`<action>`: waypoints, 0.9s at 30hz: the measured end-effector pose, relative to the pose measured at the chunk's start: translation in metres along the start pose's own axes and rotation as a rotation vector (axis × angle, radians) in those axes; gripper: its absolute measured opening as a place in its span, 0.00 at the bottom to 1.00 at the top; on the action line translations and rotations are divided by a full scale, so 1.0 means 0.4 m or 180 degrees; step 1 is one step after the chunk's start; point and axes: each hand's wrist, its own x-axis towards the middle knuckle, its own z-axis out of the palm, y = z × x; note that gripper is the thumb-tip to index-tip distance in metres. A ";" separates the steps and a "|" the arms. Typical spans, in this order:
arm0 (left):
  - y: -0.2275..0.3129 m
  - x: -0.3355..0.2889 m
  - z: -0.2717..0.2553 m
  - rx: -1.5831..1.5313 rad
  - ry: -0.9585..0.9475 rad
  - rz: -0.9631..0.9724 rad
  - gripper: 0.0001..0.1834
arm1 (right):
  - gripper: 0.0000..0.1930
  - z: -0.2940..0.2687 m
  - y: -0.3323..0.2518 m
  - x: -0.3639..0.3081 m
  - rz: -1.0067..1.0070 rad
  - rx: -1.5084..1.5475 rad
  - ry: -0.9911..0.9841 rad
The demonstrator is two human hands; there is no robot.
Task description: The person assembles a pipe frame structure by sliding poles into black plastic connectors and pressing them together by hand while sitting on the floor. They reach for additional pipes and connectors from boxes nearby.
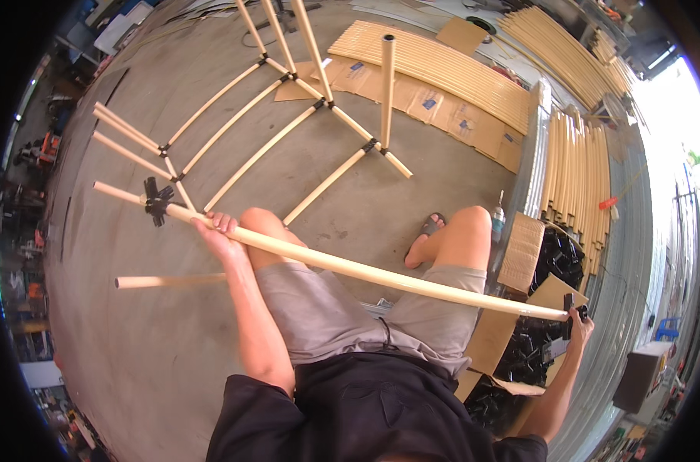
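Observation:
A long cream pipe [388, 277] lies across my lap, slanting down to the right. My left hand [221, 233] is closed around it near its left end. Just beyond that hand, a black multi-way joint [157, 202] sits on the pipe. At the right end, my right hand [581, 326] grips a black pipe joint [575, 309] that meets the pipe's tip; how far the pipe enters it cannot be told. Ahead of me on the floor stands a frame of cream pipes [246, 173] linked by black joints, with several pipes rising upright.
Boxes of black joints [529, 343] stand by my right side, next to long metal bars [589, 385]. Bundled cream pipes [577, 165] lie at the right, and more pipes [435, 69] rest on cardboard at the back. A bottle [498, 217] stands beside my right knee.

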 end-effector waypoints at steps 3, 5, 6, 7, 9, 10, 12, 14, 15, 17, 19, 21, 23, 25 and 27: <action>-0.015 -0.014 0.031 0.0027 -0.0009 0.0040 0.26 | 0.09 -0.014 -0.002 0.001 0.0674 0.0215 -0.0139; -0.027 -0.022 0.034 0.0025 0.0069 0.0050 0.26 | 0.10 0.015 -0.031 0.002 0.0370 -0.0051 -0.0257; -0.033 -0.025 0.030 -0.0023 0.0026 0.0013 0.25 | 0.14 0.052 -0.041 -0.021 -0.0194 -0.0124 -0.0126; -0.017 -0.026 0.022 0.0060 0.0107 0.0051 0.25 | 0.15 0.108 -0.177 -0.118 0.0136 0.0228 -0.0610; -0.029 -0.020 0.040 0.0156 0.0225 0.0019 0.25 | 0.17 0.113 -0.179 -0.146 -0.0659 -0.0353 -0.0226; -0.028 -0.008 0.042 0.0099 0.0179 -0.0077 0.25 | 0.18 0.120 -0.173 -0.142 -0.1015 -0.0590 -0.0036; -0.034 -0.009 0.060 0.0086 0.0250 -0.0148 0.24 | 0.19 0.114 -0.145 -0.116 -0.1131 -0.0778 0.0105; -0.026 -0.028 0.076 0.0092 0.0258 -0.0209 0.24 | 0.20 0.148 -0.278 -0.198 -0.0599 -0.0311 -0.0223; -0.034 -0.032 0.092 0.0038 0.0242 -0.0303 0.24 | 0.18 0.147 -0.258 -0.172 -0.0638 -0.0410 -0.0334; -0.046 -0.033 0.110 -0.0037 0.0244 -0.0465 0.24 | 0.15 0.213 -0.317 -0.217 -0.1127 -0.0430 -0.0221; -0.056 -0.038 0.122 -0.0019 0.0288 -0.0636 0.23 | 0.13 0.272 -0.482 -0.334 -0.0967 -0.0602 -0.0330; -0.053 -0.064 0.152 -0.0029 0.0321 -0.0788 0.22 | 0.12 0.318 -0.523 -0.364 -0.1360 -0.0639 -0.0211; -0.059 -0.068 0.147 -0.0124 0.0225 -0.0805 0.21 | 0.12 0.354 -0.573 -0.404 -0.1330 -0.0429 -0.0421; -0.058 -0.087 0.159 -0.0150 0.0187 -0.0813 0.20 | 0.14 0.405 -0.627 -0.469 -0.1144 -0.0221 -0.0694; -0.075 -0.128 0.185 -0.0191 0.0168 -0.0958 0.19 | 0.12 0.496 -0.655 -0.544 -0.1829 0.0532 -0.0808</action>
